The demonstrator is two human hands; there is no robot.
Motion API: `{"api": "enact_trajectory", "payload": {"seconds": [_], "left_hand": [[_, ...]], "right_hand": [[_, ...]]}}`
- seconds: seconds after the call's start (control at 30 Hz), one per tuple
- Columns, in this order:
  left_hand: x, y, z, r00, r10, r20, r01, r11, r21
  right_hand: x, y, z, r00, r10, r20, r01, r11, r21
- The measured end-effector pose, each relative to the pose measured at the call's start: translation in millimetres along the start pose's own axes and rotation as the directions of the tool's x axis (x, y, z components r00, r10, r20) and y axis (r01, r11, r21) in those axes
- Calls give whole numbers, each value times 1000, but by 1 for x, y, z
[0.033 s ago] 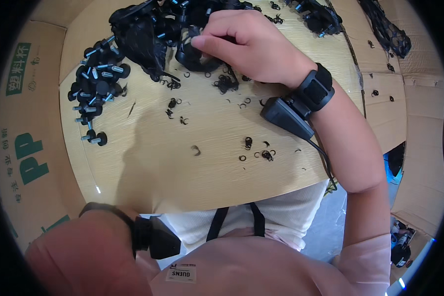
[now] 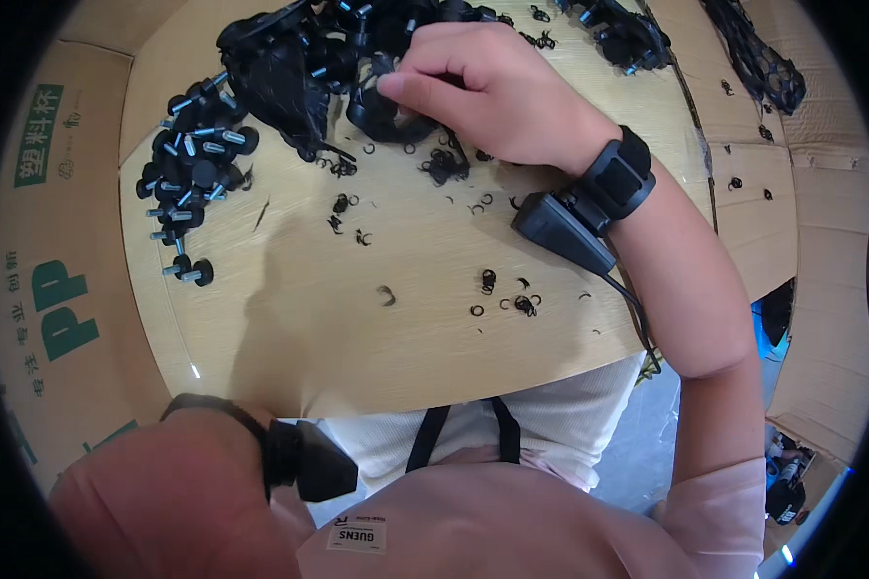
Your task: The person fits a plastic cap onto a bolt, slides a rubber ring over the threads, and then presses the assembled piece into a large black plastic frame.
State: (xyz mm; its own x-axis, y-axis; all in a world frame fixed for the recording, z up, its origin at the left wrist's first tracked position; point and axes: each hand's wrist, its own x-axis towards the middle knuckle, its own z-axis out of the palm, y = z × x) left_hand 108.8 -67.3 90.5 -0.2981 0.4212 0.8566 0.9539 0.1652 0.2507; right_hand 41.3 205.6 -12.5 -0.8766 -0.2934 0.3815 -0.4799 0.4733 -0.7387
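Observation:
My right hand [image 2: 497,92] reaches over the far heap of black parts, with its thumb and fingers curled together. What lies between the fingertips is hidden. Just under the thumb is a rounded black piece [image 2: 381,118]. The heap holds black round-headed bolts [image 2: 357,12] with metal threaded shanks, and a crumpled black plastic bag [image 2: 280,96] lies against it. At the lower left my left arm bends, with a dark band and a black device [image 2: 323,468] at the wrist. No left fingers can be made out; the area beyond the band is blurred.
Bolts with round black heads [image 2: 203,174] spread along the table's left side. Thin black rings and scraps [image 2: 446,166] are scattered over the tabletop [image 2: 406,362]. More bolts [image 2: 628,43] lie at the far right, near a black mesh bag [image 2: 763,63]. Cardboard walls [image 2: 77,222] flank the table.

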Motion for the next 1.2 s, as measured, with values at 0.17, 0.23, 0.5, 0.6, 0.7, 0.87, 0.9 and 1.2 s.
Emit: {"api": "enact_trajectory", "payload": {"seconds": [0.17, 0.23, 0.5, 0.6, 0.7, 0.87, 0.9, 1.2], "left_hand": [[25, -25, 31, 999, -27, 18, 22, 964, 265], [26, -24, 25, 999, -45, 11, 37, 928, 372], [-4, -89, 96, 840, -542, 14, 514, 787, -343], [-9, -102, 98, 796, -603, 55, 588, 749, -304], [-14, -109, 94, 852, -513, 107, 524, 826, -207], [-17, -117, 103, 913, -394, 103, 404, 847, -346], [-24, -117, 113, 853, -513, 96, 474, 685, -553], [-15, -114, 105, 924, -321, 210, 358, 917, -173]], "right_hand": [[6, -4, 3, 996, -78, -32, 78, 997, 19], [10, -7, 4, 996, -89, -21, 89, 996, 0], [6, -3, 0, 999, -26, -46, 30, 996, 87], [7, -11, -3, 998, 63, -26, -58, 981, 183], [6, -15, -4, 986, 169, 12, -165, 942, 292], [4, -14, -5, 981, 195, 7, -186, 926, 329], [4, -15, -4, 978, 209, -8, -191, 909, 370], [3, -14, 0, 984, 167, -58, -128, 903, 411]]}}
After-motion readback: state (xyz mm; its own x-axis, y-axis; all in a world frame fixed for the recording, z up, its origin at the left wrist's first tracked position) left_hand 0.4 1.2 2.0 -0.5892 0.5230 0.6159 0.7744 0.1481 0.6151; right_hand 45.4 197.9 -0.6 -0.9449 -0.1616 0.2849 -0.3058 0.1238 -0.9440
